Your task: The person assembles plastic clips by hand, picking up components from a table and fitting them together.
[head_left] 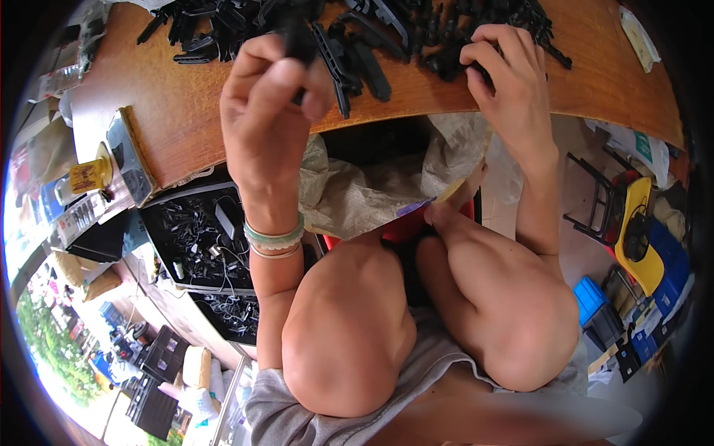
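Note:
Raised over the table's near edge, my left hand pinches a black plastic part between thumb and fingers. That part is blurred, so its exact kind does not show. To the right, my right hand curls its fingers and thumb around another black part at the edge of the pile; the fingers partly hide it. Between the hands lie long, narrow black plastic pieces. More dark parts are heaped along the top of the view.
The wooden table curves across the top. Below its edge, a woven sack hangs open between the table and my knees. At left are black trays of small parts and a yellow tape roll. A yellow chair stands at right.

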Tool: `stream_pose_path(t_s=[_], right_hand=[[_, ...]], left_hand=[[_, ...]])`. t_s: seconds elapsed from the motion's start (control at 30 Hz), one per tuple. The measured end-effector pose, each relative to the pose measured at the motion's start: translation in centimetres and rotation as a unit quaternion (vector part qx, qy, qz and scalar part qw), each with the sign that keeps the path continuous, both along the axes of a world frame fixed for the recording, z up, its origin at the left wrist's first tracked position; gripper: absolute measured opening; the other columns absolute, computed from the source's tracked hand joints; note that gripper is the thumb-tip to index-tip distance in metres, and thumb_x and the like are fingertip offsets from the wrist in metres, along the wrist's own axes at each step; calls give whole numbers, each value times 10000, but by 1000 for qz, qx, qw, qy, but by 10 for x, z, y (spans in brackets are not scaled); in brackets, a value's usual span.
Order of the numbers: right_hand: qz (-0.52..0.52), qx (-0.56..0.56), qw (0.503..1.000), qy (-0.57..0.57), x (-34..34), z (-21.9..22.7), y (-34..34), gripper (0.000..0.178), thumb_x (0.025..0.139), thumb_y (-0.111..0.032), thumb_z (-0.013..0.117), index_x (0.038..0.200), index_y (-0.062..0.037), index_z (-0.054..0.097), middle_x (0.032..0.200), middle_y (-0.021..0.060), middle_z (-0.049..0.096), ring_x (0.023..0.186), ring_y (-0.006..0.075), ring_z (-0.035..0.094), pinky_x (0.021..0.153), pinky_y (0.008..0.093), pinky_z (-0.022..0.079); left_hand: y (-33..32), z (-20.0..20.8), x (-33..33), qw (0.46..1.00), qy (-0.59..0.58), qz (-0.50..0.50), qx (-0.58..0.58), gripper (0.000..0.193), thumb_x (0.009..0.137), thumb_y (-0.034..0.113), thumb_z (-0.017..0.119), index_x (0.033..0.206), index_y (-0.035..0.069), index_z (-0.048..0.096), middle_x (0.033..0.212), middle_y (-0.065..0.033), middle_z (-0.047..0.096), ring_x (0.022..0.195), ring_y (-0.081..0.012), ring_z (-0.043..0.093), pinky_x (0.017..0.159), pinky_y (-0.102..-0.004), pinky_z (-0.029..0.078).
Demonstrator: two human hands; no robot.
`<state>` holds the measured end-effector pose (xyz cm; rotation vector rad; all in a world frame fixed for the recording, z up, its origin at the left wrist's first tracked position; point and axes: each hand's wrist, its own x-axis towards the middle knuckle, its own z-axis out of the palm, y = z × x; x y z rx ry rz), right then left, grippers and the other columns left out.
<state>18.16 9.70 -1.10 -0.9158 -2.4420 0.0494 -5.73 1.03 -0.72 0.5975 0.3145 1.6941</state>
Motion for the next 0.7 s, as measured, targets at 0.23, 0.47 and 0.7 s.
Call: stream_pose_path(t_s=[0.23,0.47,0.7], right_hand=[[69,-7,994,80,3,-3,-1,226,660,47,678,808,-88,573,949,26,618,931,215,573,786,345,377],[121,-274,919,256,5,21,-25,207,762,20,693,967,-9,673,914,80,675,817,181,634,699,272,488],[95,-281,916,271,-2,19,-39,185,800,10,680,982,19,649,935,85,653,797,139,645,692,240,518]], left_hand=[[-4,23,32,930,318,66,-171,206,961,81,483,1097,-74,477,802,-192,654,555,-184,635,516,-247,518],[-5,25,50,902,389,47,-183,242,952,80,517,1100,-106,562,848,-159,669,666,-182,679,590,-248,552],[-8,21,59,865,491,11,-105,293,881,87,623,1121,-79,591,890,-180,673,749,-245,684,642,-289,538]])
